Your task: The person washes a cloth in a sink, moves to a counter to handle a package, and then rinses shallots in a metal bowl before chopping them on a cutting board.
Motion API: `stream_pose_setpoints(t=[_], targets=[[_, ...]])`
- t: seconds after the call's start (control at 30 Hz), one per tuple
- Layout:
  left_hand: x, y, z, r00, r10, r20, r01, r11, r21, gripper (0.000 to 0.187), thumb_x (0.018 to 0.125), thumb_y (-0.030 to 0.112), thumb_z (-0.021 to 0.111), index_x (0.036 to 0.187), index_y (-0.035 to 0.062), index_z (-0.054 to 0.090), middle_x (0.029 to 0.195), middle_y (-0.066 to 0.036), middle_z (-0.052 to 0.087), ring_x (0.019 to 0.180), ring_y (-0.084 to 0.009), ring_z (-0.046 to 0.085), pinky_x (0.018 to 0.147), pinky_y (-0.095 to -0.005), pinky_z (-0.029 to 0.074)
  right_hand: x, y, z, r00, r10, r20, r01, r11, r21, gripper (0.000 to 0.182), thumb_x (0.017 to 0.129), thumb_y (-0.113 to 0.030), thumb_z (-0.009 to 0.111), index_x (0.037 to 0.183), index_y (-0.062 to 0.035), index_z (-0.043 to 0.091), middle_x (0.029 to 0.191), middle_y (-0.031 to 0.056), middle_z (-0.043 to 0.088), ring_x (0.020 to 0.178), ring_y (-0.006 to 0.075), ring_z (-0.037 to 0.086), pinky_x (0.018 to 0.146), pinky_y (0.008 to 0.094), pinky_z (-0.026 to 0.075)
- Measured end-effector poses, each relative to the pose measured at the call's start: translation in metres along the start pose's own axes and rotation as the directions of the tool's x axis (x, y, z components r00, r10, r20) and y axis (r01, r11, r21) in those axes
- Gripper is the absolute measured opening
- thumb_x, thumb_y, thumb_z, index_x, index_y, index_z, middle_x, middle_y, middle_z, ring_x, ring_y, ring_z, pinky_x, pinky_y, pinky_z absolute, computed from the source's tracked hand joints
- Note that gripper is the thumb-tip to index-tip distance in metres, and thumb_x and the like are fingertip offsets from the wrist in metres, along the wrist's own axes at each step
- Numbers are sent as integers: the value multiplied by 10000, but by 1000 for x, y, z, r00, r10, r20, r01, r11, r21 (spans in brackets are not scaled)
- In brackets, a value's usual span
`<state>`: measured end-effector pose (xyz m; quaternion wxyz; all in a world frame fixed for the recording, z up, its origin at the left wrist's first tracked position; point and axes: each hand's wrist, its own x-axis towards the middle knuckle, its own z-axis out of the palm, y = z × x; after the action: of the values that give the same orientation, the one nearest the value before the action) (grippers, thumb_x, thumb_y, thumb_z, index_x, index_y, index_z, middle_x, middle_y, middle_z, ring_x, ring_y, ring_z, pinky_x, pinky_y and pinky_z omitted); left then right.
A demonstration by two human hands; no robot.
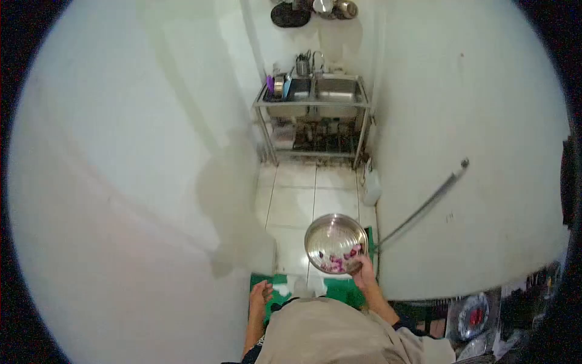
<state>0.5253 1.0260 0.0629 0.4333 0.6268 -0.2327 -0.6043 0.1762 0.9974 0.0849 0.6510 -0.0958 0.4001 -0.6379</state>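
A round metal pan (332, 236) with pink and purple pieces (337, 263) along its lower right side is held out in front of me. My right hand (362, 270) grips the pan's lower right rim, with the thumb over the inside edge. Away from the pan, my left hand (262, 292) hangs at the lower left with its fingers partly curled and apart, holding nothing that I can see.
A steel double sink (337, 91) on a metal frame stands ahead, with dishes at its left. White walls rise on both sides. A slanting pipe (424, 203) runs along the right wall, near a white container (371, 185). A stove burner (473, 316) is at the lower right.
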Motion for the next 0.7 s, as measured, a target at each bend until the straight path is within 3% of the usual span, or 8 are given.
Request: stream_pose_setpoints(t=[0.1, 0.17, 0.27, 0.3, 0.43, 0.53, 0.63, 0.7], targets=[[80, 79, 61, 988, 39, 151, -54, 994, 99, 375, 920, 378, 529, 1157, 90, 573, 1063, -46, 628, 969, -159, 573, 837, -311, 442, 27, -27, 27, 990, -118, -82, 123, 990, 64, 449, 765, -119, 505, 1209, -127, 442, 1186, 98, 505, 1052, 259, 555, 890, 458, 490], [145, 161, 106, 944, 103, 313, -152, 979, 136, 379, 912, 362, 543, 1173, 89, 571, 1077, -44, 630, 984, -160, 573, 860, -303, 433, 74, -35, 41, 986, -147, -77, 155, 981, 117, 471, 766, -132, 521, 1228, -127, 429, 1198, 95, 508, 1070, 258, 547, 892, 459, 485], [238, 265, 204, 881, 102, 461, -227, 948, 225, 377, 926, 350, 528, 1200, 91, 545, 1128, -69, 624, 1034, -186, 577, 884, -338, 431, 165, -69, 55, 961, -154, -228, 188, 973, 135, 465, 766, -147, 533, 1220, -121, 439, 1174, 87, 522, 1052, 248, 554, 876, 447, 491], [195, 253, 240, 876, 135, 463, -272, 931, 243, 380, 928, 355, 525, 1199, 90, 545, 1130, -68, 623, 1033, -188, 577, 883, -338, 432, 143, -91, 22, 961, -173, -216, 210, 964, 164, 457, 764, -144, 533, 1212, -121, 447, 1167, 85, 526, 1047, 247, 556, 874, 448, 492], [282, 278, 327, 837, 136, 530, -282, 938, 204, 389, 932, 374, 516, 1203, 97, 546, 1135, -64, 619, 1030, -185, 579, 880, -332, 436, 239, -163, 47, 936, -251, -248, 288, 949, 126, 459, 755, -133, 530, 1208, -116, 462, 1145, 72, 536, 1037, 242, 556, 870, 461, 502], [330, 293, 371, 890, -11, 456, -101, 970, 221, 398, 932, 391, 513, 1208, 106, 548, 1136, -62, 616, 1026, -177, 580, 867, -321, 442, 321, -219, 65, 916, -322, -238, 350, 933, 87, 501, 750, -137, 532, 1242, -118, 441, 1132, 57, 538, 1034, 231, 555, 867, 469, 509], [339, 304, 427, 884, -10, 467, -94, 975, 199, 413, 925, 413, 520, 1204, 109, 551, 1129, -61, 618, 1021, -174, 582, 852, -314, 446, 385, -303, 62, 935, -313, -168, 329, 941, 76, 501, 751, -121, 529, 1244, -129, 442, 1140, 48, 522, 1028, 221, 552, 859, 445, 515], [370, 319, 454, 906, 5, 423, -93, 978, 188, 422, 907, 428, 550, 1185, 111, 557, 1139, -60, 610, 1008, -175, 584, 860, -317, 450, 446, -344, 70, 924, -308, -226, 318, 948, 7, 502, 757, -116, 527, 1250, -142, 442, 1159, 40, 499, 1015, 207, 548, 837, 408, 520]])
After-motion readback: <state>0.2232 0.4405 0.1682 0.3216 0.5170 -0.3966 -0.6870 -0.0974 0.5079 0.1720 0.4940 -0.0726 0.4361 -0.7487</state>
